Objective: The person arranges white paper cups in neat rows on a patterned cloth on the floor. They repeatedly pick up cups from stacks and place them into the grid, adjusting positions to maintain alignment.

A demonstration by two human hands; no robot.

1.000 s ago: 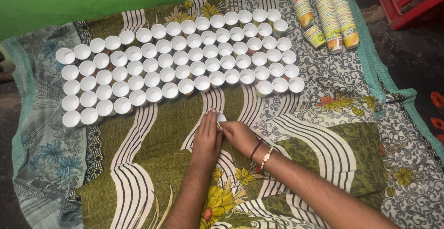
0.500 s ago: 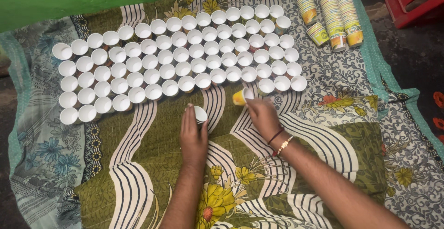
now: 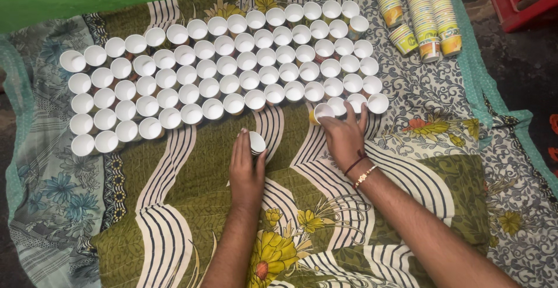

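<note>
White paper cups stand mouth-up in a tight block point(image 3: 226, 70) on the patterned cloth point(image 3: 192, 195), row against row, and I am adding to its near edge. My right hand point(image 3: 344, 137) is closed around 1 cup point(image 3: 321, 113), fingers wrapped over its side. I hold it tilted, mouth towards me, at the front row's right end, just beside the cups already standing there and touching or nearly touching them; I cannot tell which. My left hand point(image 3: 245, 169) rests on the cloth, thumb and fingers gripping a short nested stack point(image 3: 256, 143) lying on its side, well short of the block.

I judge this to be the placing step: the cup is at its slot but not yet upright. The next move calls for tipping it square onto its base and snugging it against its neighbours without knocking them, since these light cups would topple easily on soft cloth. After that, my right hand needs another cup peeled off the stack in my left. More long stacks point(image 3: 427, 15) lie at the cloth's far right corner, near a red stool point(image 3: 511, 3).
</note>
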